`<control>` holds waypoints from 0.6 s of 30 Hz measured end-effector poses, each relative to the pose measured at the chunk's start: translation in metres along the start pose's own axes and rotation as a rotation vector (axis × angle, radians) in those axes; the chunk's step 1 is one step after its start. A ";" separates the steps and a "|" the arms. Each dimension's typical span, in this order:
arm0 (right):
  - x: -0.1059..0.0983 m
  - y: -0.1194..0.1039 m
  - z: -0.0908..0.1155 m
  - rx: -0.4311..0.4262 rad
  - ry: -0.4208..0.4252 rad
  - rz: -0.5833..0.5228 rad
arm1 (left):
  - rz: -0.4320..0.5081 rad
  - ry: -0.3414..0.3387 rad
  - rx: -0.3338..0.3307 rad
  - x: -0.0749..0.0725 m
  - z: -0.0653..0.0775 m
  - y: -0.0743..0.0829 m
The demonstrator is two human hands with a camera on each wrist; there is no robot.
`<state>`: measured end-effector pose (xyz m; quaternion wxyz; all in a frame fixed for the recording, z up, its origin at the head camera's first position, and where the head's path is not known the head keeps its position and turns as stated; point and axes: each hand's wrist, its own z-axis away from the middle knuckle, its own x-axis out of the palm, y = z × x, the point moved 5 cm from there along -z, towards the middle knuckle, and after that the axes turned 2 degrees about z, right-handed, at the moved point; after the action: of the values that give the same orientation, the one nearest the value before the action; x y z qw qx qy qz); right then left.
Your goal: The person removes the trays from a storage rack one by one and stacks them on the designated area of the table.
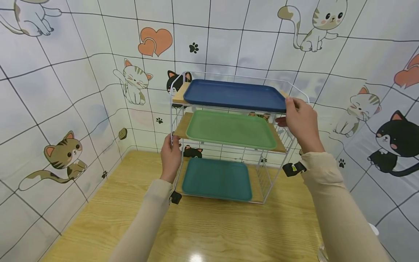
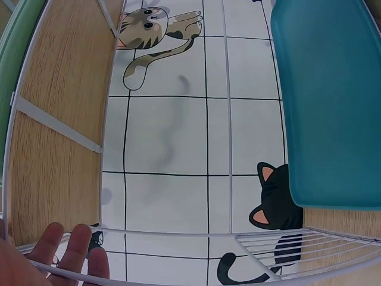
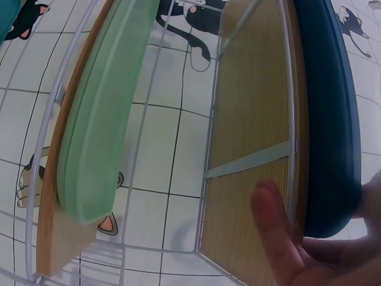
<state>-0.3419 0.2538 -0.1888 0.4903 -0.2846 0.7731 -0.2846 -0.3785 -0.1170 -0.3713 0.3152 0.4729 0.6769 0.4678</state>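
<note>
A three-tier white wire rack (image 1: 275, 182) with wooden shelf boards stands against the wall. On its top board lies a dark blue tray (image 1: 234, 95), on the middle one a light green tray (image 1: 230, 130), and on the bottom one a teal tray (image 1: 216, 179). My left hand (image 1: 171, 158) grips the rack's left side at the middle shelf, its fingers (image 2: 76, 250) curled over the wire. At the right front corner of the blue tray, my right hand (image 1: 302, 122) pinches the tray's end. One finger (image 3: 271, 217) reaches below the top board (image 3: 253, 113).
The rack stands on a wood-grain table (image 1: 255, 233). Behind and beside it, walls (image 1: 226, 43) carry a cat-patterned tile print. A clear object (image 1: 322, 253) shows partly by the right sleeve at the table's edge.
</note>
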 end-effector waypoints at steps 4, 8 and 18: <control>-0.001 0.001 -0.001 0.024 -0.015 -0.078 | 0.006 0.012 -0.001 0.000 -0.001 0.000; -0.002 -0.001 -0.001 0.023 -0.042 -0.198 | 0.014 0.022 0.003 -0.001 -0.003 0.000; -0.002 -0.003 -0.006 0.087 -0.135 -0.453 | 0.048 0.034 0.011 -0.002 -0.002 -0.001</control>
<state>-0.3458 0.2544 -0.1836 0.4765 -0.4476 0.6419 -0.4006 -0.3801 -0.1195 -0.3713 0.2899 0.4827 0.6733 0.4793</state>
